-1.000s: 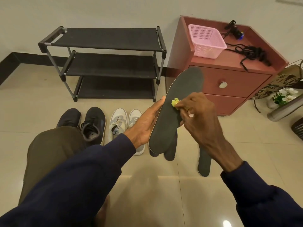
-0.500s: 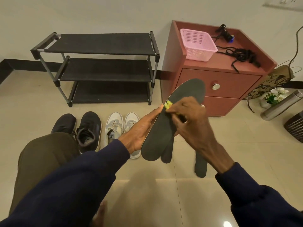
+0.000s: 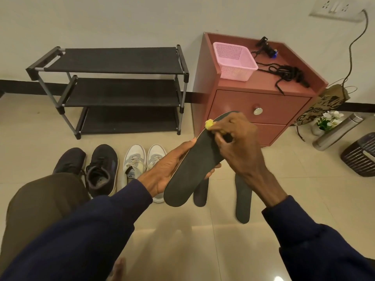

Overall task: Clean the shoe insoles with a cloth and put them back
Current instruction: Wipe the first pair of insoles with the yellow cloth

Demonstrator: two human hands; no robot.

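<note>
One head-worn wide-angle view is provided, aimed forward and down: beige tiled floor (image 3: 182,240) near, white painted wall (image 3: 121,21) far.

Warm, med-bright indoor light, apparently from overhead. Glossy floor tiles (image 3: 182,240) show soft sheen near centre and a small glare spot at near-right edge. Shadows soft, darkest under shoe rack (image 3: 121,59). Wide-angle bend at l/r edges. Focus mostly sharp.
</note>
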